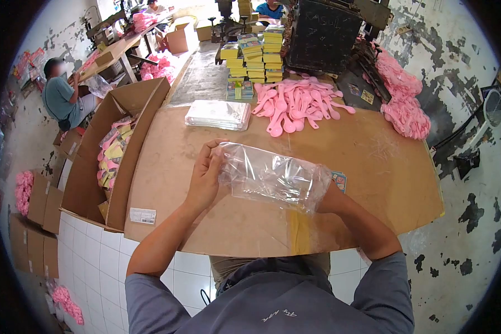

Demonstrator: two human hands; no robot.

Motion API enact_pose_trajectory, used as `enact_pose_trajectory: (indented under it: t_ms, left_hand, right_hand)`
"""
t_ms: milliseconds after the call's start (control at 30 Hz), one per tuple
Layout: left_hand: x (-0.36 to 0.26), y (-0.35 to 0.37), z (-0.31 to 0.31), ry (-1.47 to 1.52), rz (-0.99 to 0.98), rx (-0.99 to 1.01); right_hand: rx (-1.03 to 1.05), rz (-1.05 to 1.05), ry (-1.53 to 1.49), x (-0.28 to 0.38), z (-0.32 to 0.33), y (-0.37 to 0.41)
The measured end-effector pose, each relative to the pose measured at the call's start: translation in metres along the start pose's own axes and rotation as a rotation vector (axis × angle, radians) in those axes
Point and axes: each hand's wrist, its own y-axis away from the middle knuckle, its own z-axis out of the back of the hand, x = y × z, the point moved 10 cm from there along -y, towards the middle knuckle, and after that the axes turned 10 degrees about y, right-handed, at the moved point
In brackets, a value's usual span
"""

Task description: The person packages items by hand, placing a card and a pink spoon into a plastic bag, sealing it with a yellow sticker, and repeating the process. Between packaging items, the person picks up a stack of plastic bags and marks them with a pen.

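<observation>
A clear plastic bag stretches between my two hands above the cardboard-covered table. My left hand pinches its left end between thumb and fingers. At the other end is my right hand, its fingers hidden by the crinkled, shiny plastic. Just beyond that hand, a small printed card lies partly covered on the cardboard. A stack of flat clear bags sits farther back, left of a heap of pink plastic spoons.
Bundled cards stand in tall stacks behind the spoons, beside a dark machine. An open carton holding packed pink items adjoins the table's left edge. More pink spoons are piled at the right. Another person sits at far left.
</observation>
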Motion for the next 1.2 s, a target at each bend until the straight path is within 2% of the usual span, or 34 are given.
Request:
enact_pose_trajectory:
  t_ms: [67,133,200,267,333,433,533,567,667,767,833,933,1067,1167,1200]
  left_hand:
    - [-0.002,0.001,0.001,-0.017,-0.028,-0.014]
    - [0.001,0.001,0.003,-0.044,-0.045,-0.02]
    - [-0.004,-0.003,0.003,-0.242,-0.147,0.063]
    - [-0.014,-0.002,-0.004,-0.445,-0.281,0.157]
    - [-0.041,0.006,-0.025,-0.653,-0.453,0.265]
    - [-0.074,0.029,-0.064,-0.911,-0.688,0.248]
    - [-0.06,0.048,-0.094,-0.997,-0.764,0.424]
    - [-0.048,0.048,-0.101,-1.076,-0.721,0.499]
    - [-0.025,0.038,-0.099,-0.964,-0.473,0.538]
    - [-0.021,0.033,-0.1,-0.911,-0.287,0.559]
    - [-0.019,0.035,-0.106,-0.832,-0.293,0.633]
    - [-0.021,0.04,-0.119,-0.762,-0.238,0.681]
    - [-0.021,0.038,-0.13,-0.616,-0.188,0.691]
    - [-0.02,0.03,-0.132,-0.466,-0.273,0.488]
    - [-0.014,0.023,-0.128,-0.417,-0.195,0.422]
  right_hand:
    - [0.024,0.022,0.189,0.002,-0.003,-0.002]
    - [-0.036,-0.041,-0.05,-0.019,-0.006,0.003]
    - [-0.115,-0.042,-0.04,-0.025,0.003,0.006]
    - [-0.207,0.021,0.215,-0.014,0.02,0.005]
    - [-0.183,-0.076,0.163,-0.012,0.028,-0.003]
    - [-0.098,-0.096,0.022,-0.009,0.025,-0.005]
    - [-0.071,-0.162,-0.188,-0.019,0.014,-0.002]
    - [-0.074,-0.201,-0.264,-0.023,0.009,0.0]
    - [-0.347,0.125,0.189,0.039,0.039,0.002]
    - [-0.251,0.449,0.535,0.054,0.018,0.022]
    - [-0.035,0.479,0.666,0.051,0.005,0.024]
    - [0.119,0.451,0.712,0.058,0.006,0.025]
    - [0.029,0.403,0.557,0.078,0.013,0.022]
    - [-0.027,0.418,0.696,0.053,0.009,0.025]
    - [-0.032,0.366,0.615,0.044,0.013,0.021]
